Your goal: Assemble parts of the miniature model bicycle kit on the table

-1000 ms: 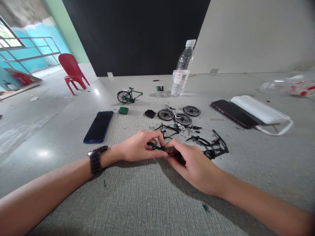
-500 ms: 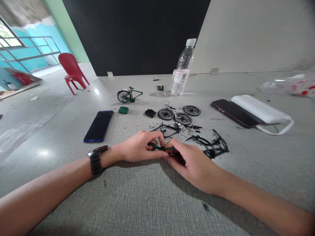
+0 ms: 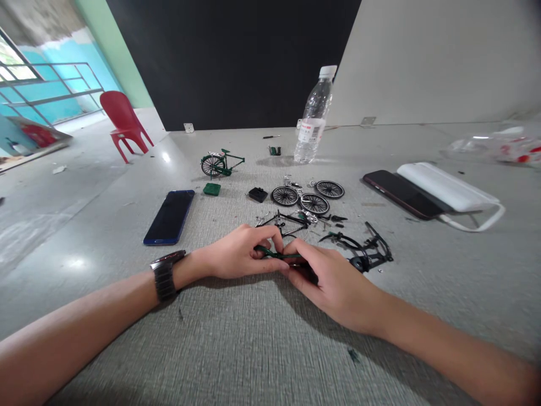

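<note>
Low over the table, my left hand pinches a thin dark green curved part, perhaps a piece of a model bicycle. Its other end runs into the closed fingers of my right hand, which meet the left fingertips; they hide most of the part. Just beyond lies a small black bicycle frame among tiny silver and black pieces. Behind it rest several spoked model wheels. Black curved parts lie right of my right hand. Farther left stands a partly built green model bicycle with a rear wheel.
A dark blue phone lies left, near a green block and a black block. At the back are a water bottle and a small screwdriver. Another phone and a white case with a strap lie right.
</note>
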The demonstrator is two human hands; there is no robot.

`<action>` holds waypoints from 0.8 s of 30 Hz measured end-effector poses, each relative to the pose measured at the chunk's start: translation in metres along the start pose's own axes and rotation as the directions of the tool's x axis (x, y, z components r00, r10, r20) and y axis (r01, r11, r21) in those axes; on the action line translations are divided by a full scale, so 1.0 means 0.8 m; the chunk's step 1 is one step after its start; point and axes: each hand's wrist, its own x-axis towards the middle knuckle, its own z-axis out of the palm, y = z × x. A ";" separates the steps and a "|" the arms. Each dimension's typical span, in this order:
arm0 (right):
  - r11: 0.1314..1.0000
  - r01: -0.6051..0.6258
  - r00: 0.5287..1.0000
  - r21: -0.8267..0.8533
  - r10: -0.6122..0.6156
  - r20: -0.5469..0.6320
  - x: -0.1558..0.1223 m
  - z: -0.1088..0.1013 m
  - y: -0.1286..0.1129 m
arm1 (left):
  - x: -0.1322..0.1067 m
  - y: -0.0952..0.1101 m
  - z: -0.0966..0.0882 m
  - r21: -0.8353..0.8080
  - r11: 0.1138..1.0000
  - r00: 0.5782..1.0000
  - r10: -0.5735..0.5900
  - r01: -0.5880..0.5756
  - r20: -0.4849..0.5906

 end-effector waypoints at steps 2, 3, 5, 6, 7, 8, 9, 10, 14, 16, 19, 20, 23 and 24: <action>1.000 -0.001 1.000 0.003 0.001 -0.001 0.000 0.000 0.000 | 0.000 0.001 0.000 0.002 1.000 1.000 0.004 -0.004 0.004; 1.000 0.000 1.000 0.001 0.000 0.000 0.000 0.000 -0.001 | 0.000 0.001 -0.001 0.004 1.000 1.000 0.006 -0.006 0.005; 1.000 0.005 1.000 -0.002 -0.005 -0.002 0.000 0.000 0.000 | 0.000 0.001 0.000 0.004 1.000 1.000 0.010 -0.010 0.006; 1.000 0.011 1.000 -0.002 -0.011 -0.005 0.000 0.000 0.000 | 0.000 0.001 0.000 0.005 1.000 1.000 0.009 -0.009 0.007; 1.000 0.015 1.000 -0.003 -0.015 -0.008 0.000 0.000 0.000 | 0.000 0.001 0.000 0.004 1.000 1.000 0.007 -0.007 0.008; 1.000 0.020 1.000 -0.004 -0.020 -0.012 -0.001 0.000 0.001 | 0.000 0.001 0.000 -0.001 1.000 1.000 0.002 -0.002 0.009; 1.000 0.023 1.000 -0.005 -0.023 -0.019 -0.001 0.001 0.001 | 0.000 0.001 0.000 -0.011 1.000 1.000 -0.007 0.007 0.010; 1.000 0.026 0.999 -0.007 -0.026 -0.028 -0.001 0.001 0.001 | 0.000 0.000 0.000 -0.028 0.999 1.000 -0.020 0.020 0.009; 0.999 0.048 0.993 -0.003 -0.048 -0.110 -0.002 0.002 0.001 | 0.002 -0.001 -0.001 -0.171 0.982 0.997 -0.080 0.075 -0.022; 0.998 0.060 0.985 0.000 -0.059 -0.161 -0.001 0.003 0.001 | 0.003 -0.002 -0.002 -0.247 0.965 0.994 -0.103 0.089 -0.043; 0.998 0.068 0.974 0.003 -0.065 -0.217 0.000 0.003 0.001 | 0.006 -0.004 -0.004 -0.336 0.939 0.991 -0.109 0.078 -0.076; 0.997 0.073 0.971 0.008 -0.069 -0.229 0.000 0.003 0.001 | 0.007 -0.005 -0.004 -0.361 0.930 0.990 -0.107 0.066 -0.095; 0.996 0.088 0.966 0.026 -0.079 -0.245 0.000 0.005 0.003 | 0.010 -0.009 -0.007 -0.416 0.908 0.982 -0.112 0.040 -0.150; 0.996 0.086 0.965 0.027 -0.077 -0.249 0.000 0.005 0.003 | 0.011 -0.010 -0.008 -0.429 0.902 0.980 -0.117 0.038 -0.159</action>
